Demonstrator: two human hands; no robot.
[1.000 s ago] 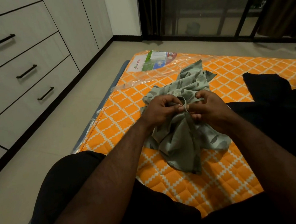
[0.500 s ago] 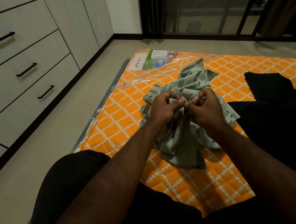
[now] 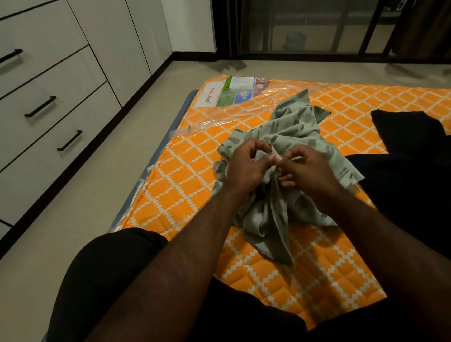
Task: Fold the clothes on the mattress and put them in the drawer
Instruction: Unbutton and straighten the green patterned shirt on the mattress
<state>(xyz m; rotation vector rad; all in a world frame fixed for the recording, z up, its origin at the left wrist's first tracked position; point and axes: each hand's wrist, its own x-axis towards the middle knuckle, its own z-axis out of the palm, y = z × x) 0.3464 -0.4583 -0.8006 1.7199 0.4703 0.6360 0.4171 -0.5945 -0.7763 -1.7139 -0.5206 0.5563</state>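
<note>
Head view. The person is sitting at the edge of the orange patterned mattress, which is lying on the floor. A crumpled grey-green printed garment is lying on the mattress directly ahead, one fold trailing toward the person's lap. The left hand and the right hand are meeting over the middle of the garment. The fingers of both are curling inward and pinching a small bunch of its fabric, and the two hands are nearly touching. Dark clothes are lying on the mattress just beside the garment, to the right. White drawers with black handles are standing closed along the left wall, well apart from the mattress.
</note>
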